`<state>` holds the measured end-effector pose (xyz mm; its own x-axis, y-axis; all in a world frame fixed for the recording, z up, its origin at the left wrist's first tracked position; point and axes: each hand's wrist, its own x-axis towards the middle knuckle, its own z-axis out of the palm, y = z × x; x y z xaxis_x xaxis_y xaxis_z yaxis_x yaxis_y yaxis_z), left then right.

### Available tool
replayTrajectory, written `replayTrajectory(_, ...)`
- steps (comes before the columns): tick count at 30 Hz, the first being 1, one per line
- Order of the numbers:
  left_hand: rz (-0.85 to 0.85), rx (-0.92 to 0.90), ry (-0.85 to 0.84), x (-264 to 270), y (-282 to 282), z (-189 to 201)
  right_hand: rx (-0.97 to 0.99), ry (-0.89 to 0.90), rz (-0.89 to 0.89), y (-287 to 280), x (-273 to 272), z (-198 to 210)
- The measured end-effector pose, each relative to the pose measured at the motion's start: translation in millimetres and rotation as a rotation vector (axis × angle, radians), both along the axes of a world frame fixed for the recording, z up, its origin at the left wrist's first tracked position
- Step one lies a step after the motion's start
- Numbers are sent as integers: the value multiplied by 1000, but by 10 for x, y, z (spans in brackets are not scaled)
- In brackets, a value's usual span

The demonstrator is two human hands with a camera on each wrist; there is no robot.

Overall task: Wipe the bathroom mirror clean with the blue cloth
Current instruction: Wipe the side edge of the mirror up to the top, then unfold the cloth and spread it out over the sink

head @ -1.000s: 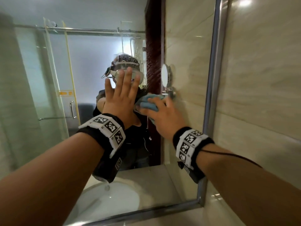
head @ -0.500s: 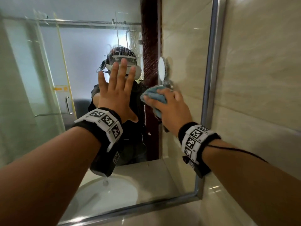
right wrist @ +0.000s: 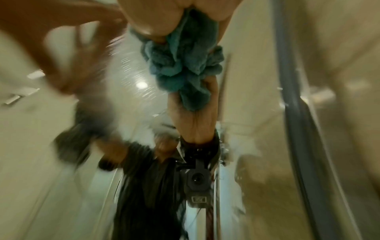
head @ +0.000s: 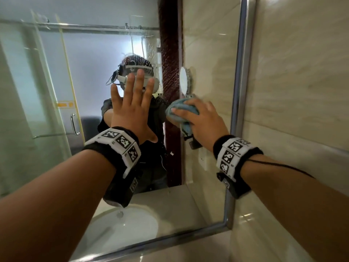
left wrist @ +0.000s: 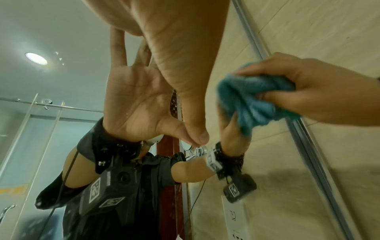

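Note:
The wall mirror with a metal frame fills the left and middle of the head view. My left hand lies flat against the glass, fingers straight and spread; in the left wrist view its thumb touches the glass. To its right my right hand grips a bunched blue cloth and presses it on the glass. The cloth also shows in the left wrist view, and the cloth shows in the blurred right wrist view against its own reflection.
Beige tiled wall runs along the right of the mirror frame. Reflected in the glass are a person with a headset, a glass shower door, a small round mirror and a white sink. A counter strip lies below.
My right hand with the blue cloth has slid a little to the right and slightly down across the glass. My left hand has stayed flat on the mirror.

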<state>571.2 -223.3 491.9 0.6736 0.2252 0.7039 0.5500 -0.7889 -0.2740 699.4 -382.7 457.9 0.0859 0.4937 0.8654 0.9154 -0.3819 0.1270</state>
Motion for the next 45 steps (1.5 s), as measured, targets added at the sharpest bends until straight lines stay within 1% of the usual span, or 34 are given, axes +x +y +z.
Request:
replayTrajectory(1, -3, -4, 3, 0, 3, 2, 139, 97, -66, -78, 109, 108)
replayTrajectory(2, -7, -10, 5, 0, 6, 0, 284, 232, -137, -166, 220, 230)
replayTrajectory(3, -9, -14, 6, 1, 10, -1, 426, 353, -172, -249, 319, 340)
replayTrajectory(4, -8, -13, 6, 6, 17, 0, 532, 434, -191, -291, 379, 407)
replayTrajectory(5, -6, -9, 8, 10, 22, 5, 567, 453, -230, -277, 386, 419)
replayTrajectory(6, -3, -8, 12, 12, 24, 6, 541, 444, -263, -232, 322, 391)
replayTrajectory(8, -1, -8, 16, 14, 25, 6, 361, 358, -270, -78, 98, 169)
replayTrajectory(9, 3, -5, 16, 14, 24, 5, 243, 256, -220, 10, -12, -6)
replayTrajectory(11, 8, 7, 8, 7, 21, -3, -6, 66, -65, 142, -155, -391)
replayTrajectory(12, 7, 21, -1, 2, 13, -9, -81, 18, -23, 158, -147, -528)
replayTrajectory(13, 5, 41, -10, -5, 5, -23, -115, -8, -2, 146, -105, -576)
replayTrajectory(15, 0, 74, -22, -42, -14, -91, -92, -30, 16, 109, -114, -419)
replayTrajectory(16, -7, 75, -20, -82, -21, -161, -8, 2, 13, 96, -144, -279)
replayTrajectory(18, -38, 48, -15, -180, 0, -356, 241, 183, -37, 113, -153, 101)
replayTrajectory(20, -65, 20, -27, -284, 58, -550, 389, 320, -124, 174, -180, 427)
replayTrajectory(21, -61, 9, -28, -311, 101, -626, 400, 327, -135, 228, -210, 515)
replayTrajectory(22, -50, -5, -25, -318, 147, -686, 368, 303, -127, 292, -249, 530)
replayTrajectory(24, -39, -28, -23, -289, 216, -754, 223, 153, -87, 420, -324, 358)
replayTrajectory(26, -26, -19, -27, -250, 245, -773, 57, -22, -29, 513, -334, -86)
replayTrajectory(29, -55, -23, -39, -244, 265, -785, -133, -58, 69, 504, -280, -924)
replayTrajectory(30, -62, -24, -45, -242, 276, -785, -164, -60, 61, 471, -270, -1122)
replayTrajectory(31, -63, -22, -50, -240, 279, -789, -197, -60, 56, 429, -283, -1222)
replayTrajectory(32, -61, -20, -53, -242, 270, -787, -227, -75, 45, 393, -292, -1230)
replayTrajectory(33, -59, -21, -52, -244, 253, -783, -253, -66, 24, 360, -309, -1155)
replayTrajectory(34, -55, -26, -46, -251, 235, -779, -286, -4, 6, 329, -323, -1065)
replayTrajectory(35, -49, -32, -36, -255, 221, -778, -299, 95, -4, 286, -356, -953)
replayTrajectory(36, -40, -35, -29, -261, 212, -778, -240, 184, -24, 243, -340, -843)
replayTrajectory(38, -24, -25, -23, -270, 205, -773, 25, 307, -92, 157, -230, -623)
replayTrajectory(39, -19, -23, -22, -268, 206, -774, 158, 342, -109, 122, -156, -537)
replayTrajectory(40, -17, -26, -22, -265, 208, -772, 266, 339, -124, 104, -96, -494)
replayTrajectory(41, -15, -28, -24, -260, 211, -770, 319, 314, -139, 103, -58, -484)
replayTrajectory(43, -14, -29, -30, -258, 216, -768, 291, 230, -157, 120, -85, -598)
replayTrajectory(44, -16, -28, -32, -259, 218, -769, 223, 219, -142, 121, -127, -730)
replayTrajectory(45, -17, -27, -31, -263, 214, -769, 103, 246, -116, 108, -204, -885)
